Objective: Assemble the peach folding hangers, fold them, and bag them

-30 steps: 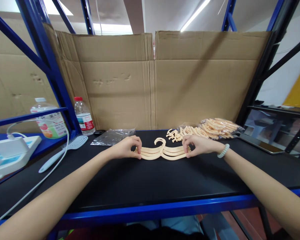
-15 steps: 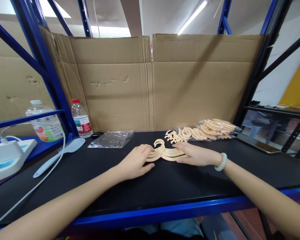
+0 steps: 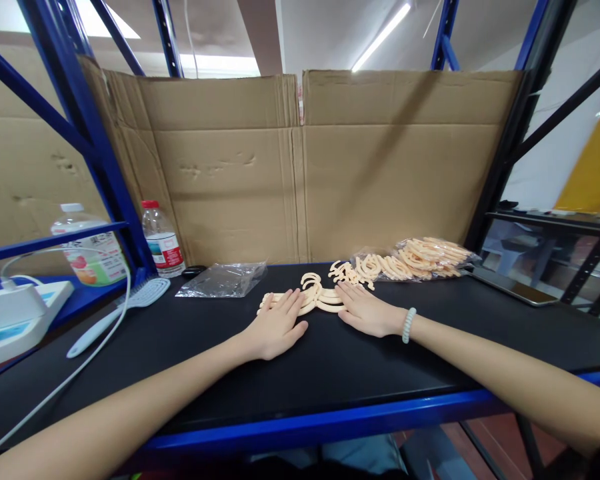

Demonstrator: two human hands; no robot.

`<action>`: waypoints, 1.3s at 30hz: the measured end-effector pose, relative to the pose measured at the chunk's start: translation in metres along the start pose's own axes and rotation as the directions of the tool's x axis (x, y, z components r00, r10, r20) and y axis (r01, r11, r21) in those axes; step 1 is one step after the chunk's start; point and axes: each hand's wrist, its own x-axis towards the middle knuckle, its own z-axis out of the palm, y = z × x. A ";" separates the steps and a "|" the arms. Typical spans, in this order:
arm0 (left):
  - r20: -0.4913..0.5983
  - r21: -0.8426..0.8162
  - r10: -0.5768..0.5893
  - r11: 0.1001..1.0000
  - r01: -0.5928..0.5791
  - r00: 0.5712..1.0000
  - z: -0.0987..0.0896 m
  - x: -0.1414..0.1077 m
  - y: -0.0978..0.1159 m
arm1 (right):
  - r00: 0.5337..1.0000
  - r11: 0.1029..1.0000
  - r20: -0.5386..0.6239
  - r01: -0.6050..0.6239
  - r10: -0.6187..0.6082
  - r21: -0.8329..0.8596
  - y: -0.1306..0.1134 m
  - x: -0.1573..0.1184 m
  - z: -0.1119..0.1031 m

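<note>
Several cream-coloured hangers (image 3: 307,301) lie stacked on the black tabletop, their hooks pointing away from me. My left hand (image 3: 276,325) rests over the stack's left arms with its fingers stretched out and spread. On the other side, my right hand (image 3: 367,309) lies flat with straight fingers over the right arms, partly hiding them. Neither hand is wrapped round a hanger. Just behind my right hand are the hooks of more hangers (image 3: 350,272), which spill from a clear plastic bag (image 3: 433,258).
An empty clear plastic bag (image 3: 223,279) lies at the back left, near a red-capped bottle (image 3: 163,240). A pale hairbrush (image 3: 120,313), a white cable and a power strip (image 3: 25,313) occupy the left. A tablet-like flat device (image 3: 513,287) lies right. Cardboard (image 3: 230,167) closes the back.
The hanger stack has shifted left and slightly away from me. My right hand has moved left with it, and the fingers of my left hand have straightened over the hangers.
</note>
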 end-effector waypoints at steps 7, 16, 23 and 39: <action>-0.001 0.021 -0.019 1.000 0.019 1.000 0.001 0.008 -0.004 | 0.998 1.000 -0.057 0.026 -0.026 -0.005 0.013 0.012 0.010; -0.104 -0.032 -0.047 0.999 0.044 0.993 0.008 0.010 -0.009 | 0.995 0.997 -0.098 0.023 -0.031 -0.074 0.014 0.007 0.011; -0.416 -0.066 0.102 0.988 -0.141 0.903 0.005 0.006 -0.014 | 0.878 0.947 -0.357 0.285 -0.320 -0.147 -0.009 -0.011 -0.002; -0.429 0.061 0.278 0.958 -0.279 0.860 0.001 0.001 -0.006 | 0.876 0.893 -0.254 0.442 -0.410 0.083 -0.024 -0.012 -0.001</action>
